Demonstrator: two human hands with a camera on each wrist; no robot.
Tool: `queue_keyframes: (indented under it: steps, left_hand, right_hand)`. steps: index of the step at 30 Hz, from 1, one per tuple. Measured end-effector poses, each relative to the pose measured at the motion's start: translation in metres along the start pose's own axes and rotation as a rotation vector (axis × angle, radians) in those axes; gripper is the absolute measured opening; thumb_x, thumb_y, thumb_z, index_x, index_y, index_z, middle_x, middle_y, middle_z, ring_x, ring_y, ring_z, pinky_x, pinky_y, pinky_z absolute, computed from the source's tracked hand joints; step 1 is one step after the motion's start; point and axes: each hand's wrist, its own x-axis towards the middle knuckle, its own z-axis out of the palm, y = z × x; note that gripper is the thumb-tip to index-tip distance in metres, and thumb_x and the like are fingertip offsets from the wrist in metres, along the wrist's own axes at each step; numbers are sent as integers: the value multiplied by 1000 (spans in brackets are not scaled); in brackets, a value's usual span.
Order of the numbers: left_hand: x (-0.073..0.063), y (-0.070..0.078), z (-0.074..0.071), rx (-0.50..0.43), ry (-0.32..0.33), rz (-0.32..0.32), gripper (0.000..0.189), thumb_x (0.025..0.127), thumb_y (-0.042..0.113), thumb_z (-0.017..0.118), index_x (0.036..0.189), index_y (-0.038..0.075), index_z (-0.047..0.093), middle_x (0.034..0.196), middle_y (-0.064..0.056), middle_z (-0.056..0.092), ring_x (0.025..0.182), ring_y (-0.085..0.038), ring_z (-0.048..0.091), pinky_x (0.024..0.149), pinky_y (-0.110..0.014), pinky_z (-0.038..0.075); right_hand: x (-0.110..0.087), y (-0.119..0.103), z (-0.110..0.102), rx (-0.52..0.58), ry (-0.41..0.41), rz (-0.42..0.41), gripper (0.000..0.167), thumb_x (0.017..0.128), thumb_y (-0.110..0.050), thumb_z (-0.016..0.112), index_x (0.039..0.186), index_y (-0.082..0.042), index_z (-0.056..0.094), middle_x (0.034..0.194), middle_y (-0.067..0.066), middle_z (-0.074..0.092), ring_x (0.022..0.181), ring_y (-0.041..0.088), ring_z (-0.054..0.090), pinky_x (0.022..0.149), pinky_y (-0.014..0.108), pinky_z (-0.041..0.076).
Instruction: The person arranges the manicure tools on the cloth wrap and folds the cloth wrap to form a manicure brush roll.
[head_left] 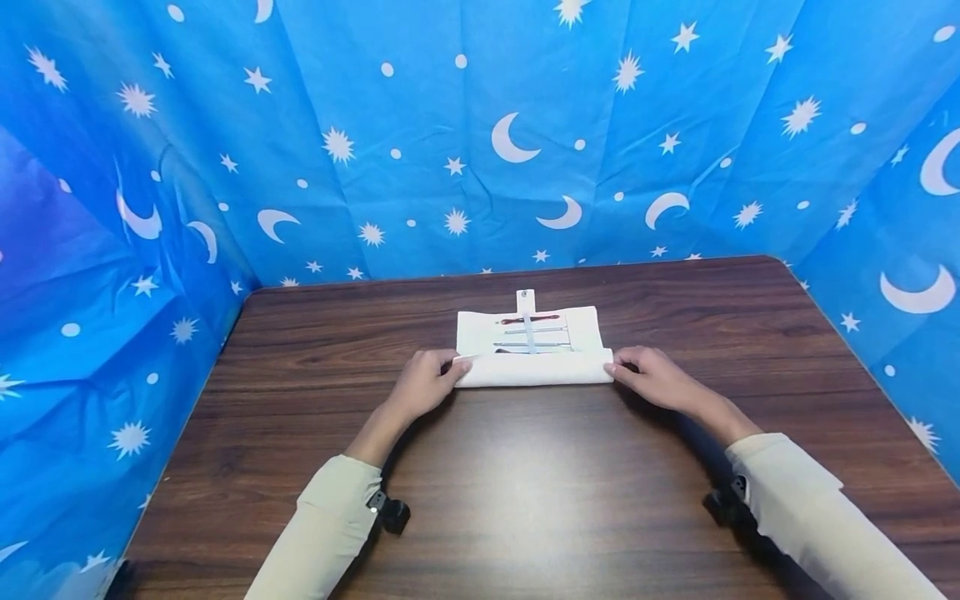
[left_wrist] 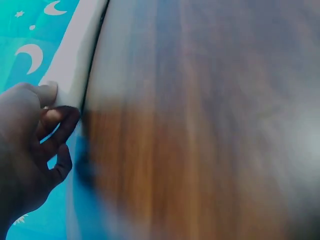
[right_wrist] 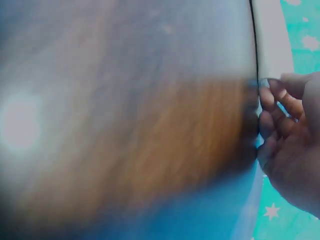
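A white tool roll (head_left: 534,369) lies partly rolled on the wooden table, its near part a flat tube. Its far part lies flat, with several slim tools (head_left: 532,332) under a pale strap, one with a red handle (head_left: 530,319). A tab with a snap (head_left: 526,300) sticks out at the far edge. My left hand (head_left: 429,379) pinches the left end of the rolled part between thumb and fingers. At the right end, my right hand (head_left: 651,375) pinches it the same way. Both wrist views show the thumb and fingertips at the white roll's ends (left_wrist: 70,85) (right_wrist: 274,55).
The brown wooden table (head_left: 540,483) reflects a bright light spot near the front. A blue cloth (head_left: 420,142) with white stars and moons hangs behind the table and along both sides. Small black cameras (head_left: 392,512) are strapped at both wrists.
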Motion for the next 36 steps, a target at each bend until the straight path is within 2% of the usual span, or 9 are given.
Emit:
queue_keyframes:
  steps: [5,10,13,16,20,25,28,32,36]
  left_hand:
    - [7,0,6,39,3,-38,22,100,30,64,88,11,65,72,0,53,64,-14,47,61,-29,39]
    - [5,-5,7,65,20,112,22,99,27,67,114,13,74,116,-6,72,111,-23,68,97,-43,53]
    - [1,-10,4,98,-33,174,29,97,36,69,116,16,77,134,-6,69,133,-27,60,112,-52,45]
    - [-2,-14,1,129,-124,171,43,90,46,73,124,19,73,149,-5,58,148,-29,45,118,-58,34]
    - [0,-16,-1,172,-213,171,43,92,43,71,129,21,66,160,-4,45,155,-31,31,121,-59,28]
    - [4,-16,3,184,-175,155,33,104,33,56,132,18,63,153,-5,53,147,-31,42,118,-56,32]
    - [5,-15,6,132,-110,120,29,107,31,49,124,13,65,134,-10,67,135,-32,54,113,-55,37]
    - [8,-10,6,62,8,74,23,108,28,47,109,10,62,100,-10,73,109,-30,66,102,-51,39]
    - [15,1,4,38,67,-13,25,108,28,43,111,9,58,90,-9,72,93,-27,68,98,-48,35]
  right_hand:
    - [5,1,1,-58,64,54,14,100,-21,65,99,-6,64,86,6,64,76,15,54,71,31,43]
    - [5,4,2,-121,90,-41,23,97,-14,68,119,-6,68,123,15,71,111,32,65,96,54,50]
    - [6,4,1,-177,23,-87,29,97,-25,69,122,-9,69,140,13,63,131,38,56,106,63,43]
    - [9,5,1,-215,-49,-82,42,93,-35,73,126,-11,65,152,13,54,141,42,46,110,67,38]
    - [13,9,1,-208,-67,-83,42,91,-30,76,124,-10,60,154,15,51,143,45,44,110,68,36]
    - [13,11,4,-195,-20,-102,36,93,-27,73,121,-9,60,142,15,61,135,40,50,107,65,37]
    - [10,11,5,-158,6,-75,33,98,-29,67,122,-6,62,131,16,65,129,38,52,105,63,37]
    - [12,7,4,-33,31,-31,23,105,-26,56,115,-6,62,100,11,66,99,26,60,91,45,45]
    - [22,3,3,62,54,46,28,108,-26,50,116,-2,62,83,8,62,75,16,54,72,31,44]
